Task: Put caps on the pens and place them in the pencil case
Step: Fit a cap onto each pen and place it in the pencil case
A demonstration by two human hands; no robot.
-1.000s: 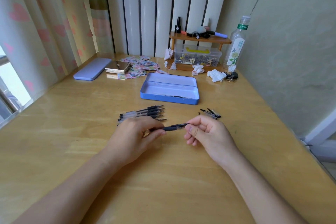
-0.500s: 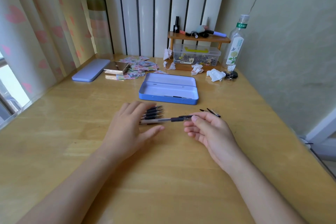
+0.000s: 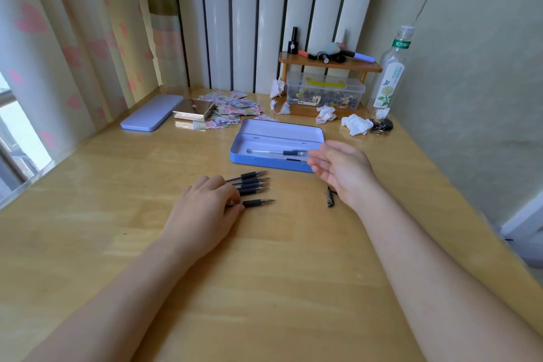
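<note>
An open blue tin pencil case [image 3: 266, 161] lies mid-table with a capped clear pen [image 3: 276, 152] inside it. My right hand [image 3: 340, 169] hovers open at the case's right front corner, holding nothing. Several uncapped black-grip pens [image 3: 252, 182] lie in a row in front of the case, tips pointing right. My left hand [image 3: 205, 206] rests on their barrels, and its thumb and fingers pinch the nearest pen [image 3: 258, 202]. A black cap [image 3: 330, 196] lies on the table beside my right wrist; my forearm hides whatever else lies there.
The case's lilac lid [image 3: 151, 112] lies at the back left beside a pile of stickers [image 3: 232, 110]. At the back stand a wooden shelf [image 3: 329, 63] over a clear box [image 3: 324, 94], crumpled tissues [image 3: 357, 124] and a bottle [image 3: 389, 73]. A wall runs along the right.
My right hand carried the capped pen to the case and let it go inside. My left hand slid onto the loose pens and pinched the nearest one.
</note>
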